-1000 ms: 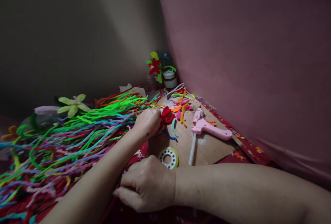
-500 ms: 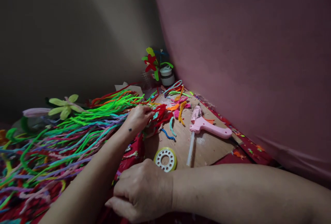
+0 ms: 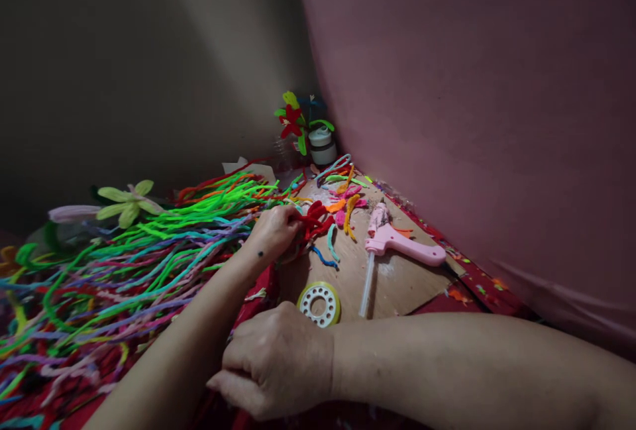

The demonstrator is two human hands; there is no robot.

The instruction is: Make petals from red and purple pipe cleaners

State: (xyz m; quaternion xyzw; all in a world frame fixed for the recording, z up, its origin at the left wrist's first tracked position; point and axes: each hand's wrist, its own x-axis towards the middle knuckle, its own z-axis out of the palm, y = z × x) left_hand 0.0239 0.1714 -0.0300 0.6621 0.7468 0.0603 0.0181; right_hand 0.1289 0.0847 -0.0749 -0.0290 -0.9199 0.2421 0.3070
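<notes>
My left hand (image 3: 276, 228) reaches out over the board, its fingers closed on the red pipe cleaner pieces (image 3: 315, 218). Those pieces are bent and lie in a small tangled heap by the fingertips. Nearer to me, my right hand (image 3: 278, 360) is curled with its back turned up. Whatever lies inside its fingers is hidden. Just beyond the right wrist rests a roll of yellow tape (image 3: 332, 319) with a white core full of round holes.
A pink glue gun (image 3: 397, 244) with a clear glue stick lies on the brown board (image 3: 407, 287). Many coloured pipe cleaners (image 3: 163, 244) spread over the left side. A pale green flower (image 3: 128, 208) lies on them. Behind stands a lidded jar (image 3: 322, 146) near a red flower (image 3: 291, 121).
My left hand has shifted slightly to the right and closer over the red pieces. A light-blue bit beside its fingers is now covered. My right hand stays curled almost in place.
</notes>
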